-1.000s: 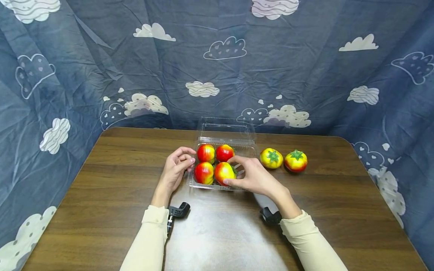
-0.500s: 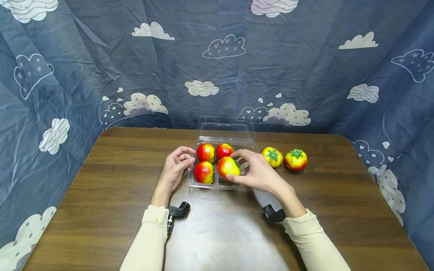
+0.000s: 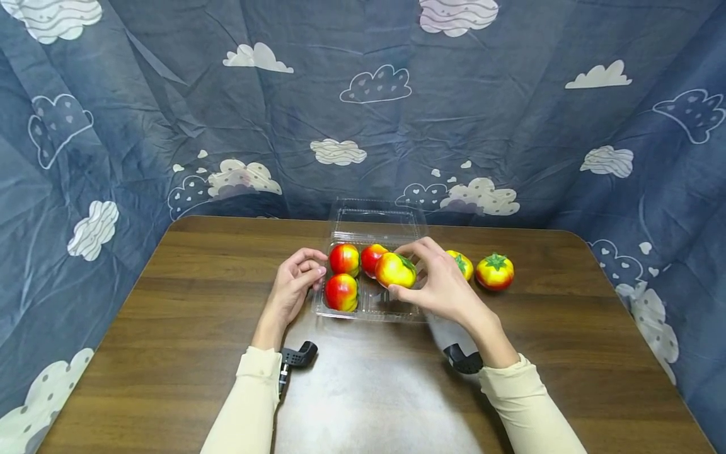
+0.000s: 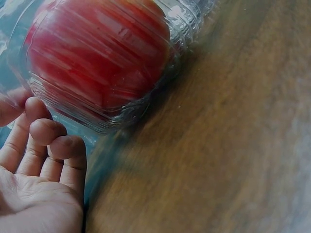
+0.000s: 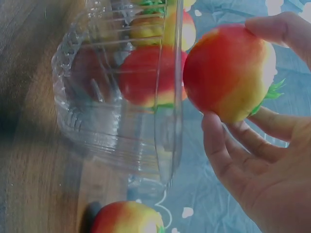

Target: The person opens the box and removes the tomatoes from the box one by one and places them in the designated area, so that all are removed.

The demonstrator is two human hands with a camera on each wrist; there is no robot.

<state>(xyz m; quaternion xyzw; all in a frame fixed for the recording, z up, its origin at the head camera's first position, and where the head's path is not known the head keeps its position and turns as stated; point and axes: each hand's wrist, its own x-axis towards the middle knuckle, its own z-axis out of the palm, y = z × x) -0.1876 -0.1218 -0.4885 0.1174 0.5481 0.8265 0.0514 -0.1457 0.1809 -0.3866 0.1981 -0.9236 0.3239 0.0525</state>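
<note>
My right hand (image 3: 439, 277) grips a red-and-yellow tomato (image 3: 394, 270) with a green leafy top, thumb on one side and fingers on the other. In the right wrist view the held tomato (image 5: 228, 73) is level with the rim of a clear plastic clamshell container (image 5: 167, 145) and just outside it. Three similar tomatoes sit in the container: front left (image 3: 341, 293), back left (image 3: 344, 259) and back middle (image 3: 372, 258), the last partly hidden. At the container's left edge my left hand (image 3: 292, 284) pinches the rim; its fingertips (image 4: 47, 131) are beside the tomato seen through the plastic wall.
Two more tomatoes lie on the wooden table to the right: the nearer tomato (image 3: 462, 263) is partly behind my right hand, the farther tomato (image 3: 495, 272) in full view. The container's clear lid (image 3: 379, 219) stands open at the back, before a blue cloud-patterned curtain (image 3: 374, 151).
My right hand has lifted the tomato from the container's front middle and carried it up, back and to the right. The left hand has stayed at the left rim.
</note>
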